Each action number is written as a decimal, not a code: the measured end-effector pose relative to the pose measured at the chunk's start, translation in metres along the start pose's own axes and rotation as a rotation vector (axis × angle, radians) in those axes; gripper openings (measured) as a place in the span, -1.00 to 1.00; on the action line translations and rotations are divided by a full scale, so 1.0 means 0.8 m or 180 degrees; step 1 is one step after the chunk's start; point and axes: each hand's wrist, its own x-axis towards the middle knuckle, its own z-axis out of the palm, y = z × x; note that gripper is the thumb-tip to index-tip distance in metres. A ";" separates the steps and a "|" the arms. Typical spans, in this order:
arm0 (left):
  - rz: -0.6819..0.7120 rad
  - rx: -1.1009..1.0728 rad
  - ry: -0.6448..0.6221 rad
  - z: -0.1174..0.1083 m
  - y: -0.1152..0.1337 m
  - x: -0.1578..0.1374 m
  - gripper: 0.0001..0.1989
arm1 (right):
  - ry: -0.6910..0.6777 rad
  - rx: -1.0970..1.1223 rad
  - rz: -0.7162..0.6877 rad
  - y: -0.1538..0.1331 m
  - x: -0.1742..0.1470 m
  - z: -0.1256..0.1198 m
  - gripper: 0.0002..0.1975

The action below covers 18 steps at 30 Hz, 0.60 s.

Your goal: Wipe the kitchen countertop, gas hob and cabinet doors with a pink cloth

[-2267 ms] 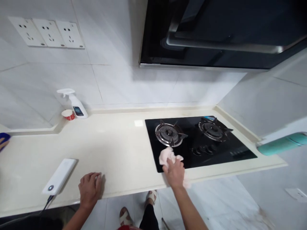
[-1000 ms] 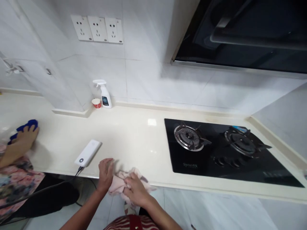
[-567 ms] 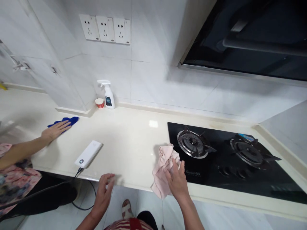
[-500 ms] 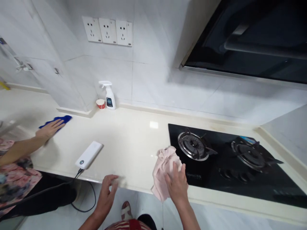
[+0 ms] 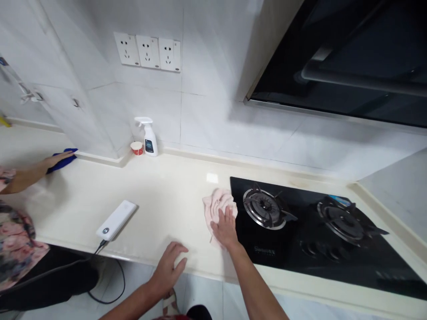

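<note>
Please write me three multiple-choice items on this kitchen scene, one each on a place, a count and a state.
1. Where does the pink cloth lie?
A. on the counter at the hob's left edge
B. over the right burner
C. beside the spray bottle

2. How many wall sockets sit in the row above the counter?
A. two
B. three
C. five

3. How does the person's left hand stand?
A. clenched round the spray bottle
B. flat and open on the counter's front edge
C. lifted, holding the white power bank

Answers:
1. A: the cloth is bunched under the right hand on the cream counter, just left of the black hob.
2. B: three white plates sit side by side.
3. B: its fingers are spread on the edge and hold nothing; the spray bottle and the power bank lie apart from it.
</note>
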 end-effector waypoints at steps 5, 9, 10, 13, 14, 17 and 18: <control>0.0107 0.0432 -0.0011 0.030 0.020 0.066 -0.67 | 0.0090 0.0484 -0.0622 -0.009 -0.071 0.006 -0.39; 0.0123 0.1186 -0.0422 0.066 0.021 0.108 -0.43 | 0.0484 0.1277 -0.0779 0.039 -0.142 0.016 -0.57; 0.0138 0.1332 -0.0592 0.075 0.021 0.115 -0.36 | 0.0711 0.1429 -0.0630 0.059 -0.146 0.014 -0.57; 0.0144 0.1562 -0.1102 0.105 0.019 0.127 -0.17 | 0.1478 0.1425 0.0018 0.118 -0.129 0.004 -0.50; 0.0140 0.1591 -0.1211 0.115 0.017 0.129 -0.12 | 0.1644 0.1281 0.0110 0.133 -0.117 0.001 -0.47; 0.0269 0.1624 -0.1281 0.146 0.008 0.135 -0.04 | 0.1790 0.0614 -0.0069 0.155 -0.082 0.005 -0.35; 0.0365 0.1620 -0.1213 0.156 0.005 0.140 -0.05 | 0.1800 0.0368 -0.0161 0.157 -0.074 0.010 -0.33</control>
